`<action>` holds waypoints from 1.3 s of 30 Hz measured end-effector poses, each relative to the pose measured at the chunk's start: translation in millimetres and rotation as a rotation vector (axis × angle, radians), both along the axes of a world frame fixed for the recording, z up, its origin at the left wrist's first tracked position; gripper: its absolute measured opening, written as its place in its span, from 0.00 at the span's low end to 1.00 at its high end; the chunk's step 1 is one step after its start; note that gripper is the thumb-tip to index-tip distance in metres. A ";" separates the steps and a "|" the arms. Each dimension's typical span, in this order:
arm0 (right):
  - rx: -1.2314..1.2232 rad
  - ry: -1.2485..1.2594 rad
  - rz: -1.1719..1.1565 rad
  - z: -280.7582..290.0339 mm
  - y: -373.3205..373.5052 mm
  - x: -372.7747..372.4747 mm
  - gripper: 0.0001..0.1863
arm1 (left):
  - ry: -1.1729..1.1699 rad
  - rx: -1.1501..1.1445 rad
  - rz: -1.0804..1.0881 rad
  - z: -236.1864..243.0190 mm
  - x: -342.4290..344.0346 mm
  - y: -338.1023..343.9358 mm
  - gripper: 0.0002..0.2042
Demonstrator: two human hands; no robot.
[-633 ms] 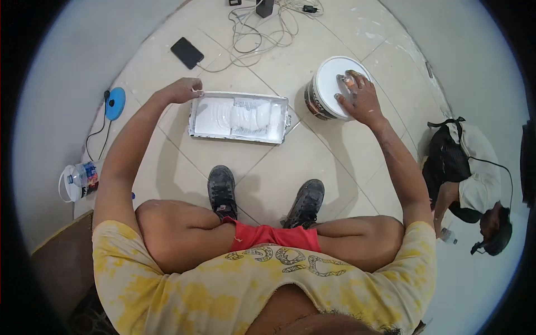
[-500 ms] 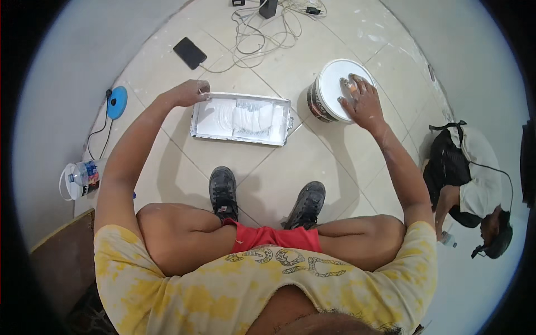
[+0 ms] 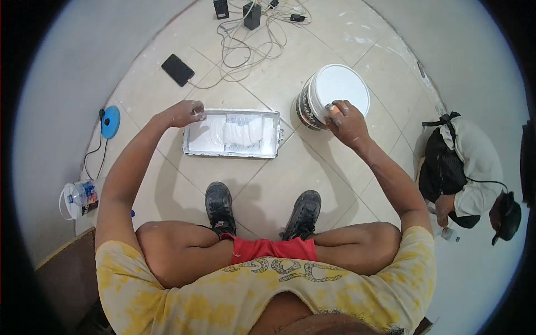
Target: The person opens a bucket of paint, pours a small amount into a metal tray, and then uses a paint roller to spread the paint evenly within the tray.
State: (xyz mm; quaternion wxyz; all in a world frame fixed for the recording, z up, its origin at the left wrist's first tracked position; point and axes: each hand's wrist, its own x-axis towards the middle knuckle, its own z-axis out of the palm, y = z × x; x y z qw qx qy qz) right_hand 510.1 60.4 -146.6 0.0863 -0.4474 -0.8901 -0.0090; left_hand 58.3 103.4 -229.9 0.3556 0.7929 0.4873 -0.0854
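My left hand point(image 3: 190, 113) has curled fingers at the far left corner of a white-smeared paint tray point(image 3: 205, 134), gripping its rim. The tray lies on the tiles with white paint inside and streaks across its middle. To its right stands a bucket point(image 3: 341, 86) with a white lid on. My right hand point(image 3: 347, 124) is at the bucket's near edge, fingers closed round a small object with orange on it point(image 3: 335, 110), mostly hidden by the fingers. My shoes are just below the tray.
A phone point(image 3: 177, 70) on a cable, tangled cords and black blocks point(image 3: 251, 17) lie beyond the tray. A blue disc point(image 3: 110, 121) and water jug point(image 3: 81, 199) are at left. Another person point(image 3: 466, 162) crouches at right, a hand near a clear bottle point(image 3: 450, 235). Walls curve round the floor.
My right hand has come back from the middle of the lid to its near edge with the orange object. The view has shifted slightly, and the other person has bent their head further down.
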 end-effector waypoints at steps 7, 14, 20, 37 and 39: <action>-0.084 0.045 -0.030 -0.3 -9.9 2.8 0.17 | -0.018 -0.063 0.062 9.1 -1.4 -2.3 0.15; -0.143 -0.058 0.006 3.9 -10.8 -7.8 0.30 | -0.001 0.044 -0.070 1.6 0.7 -12.3 0.22; -0.495 -0.139 -0.100 46.1 26.6 -44.6 0.21 | -0.099 -0.039 0.004 34.7 19.1 -39.0 0.22; -0.844 0.257 0.690 -58.4 84.7 -357.3 0.12 | 0.077 0.122 0.513 61.7 -64.8 -151.0 0.28; -0.695 0.057 0.719 -73.1 105.7 -390.5 0.14 | 0.149 0.103 0.618 61.4 -77.4 -183.7 0.28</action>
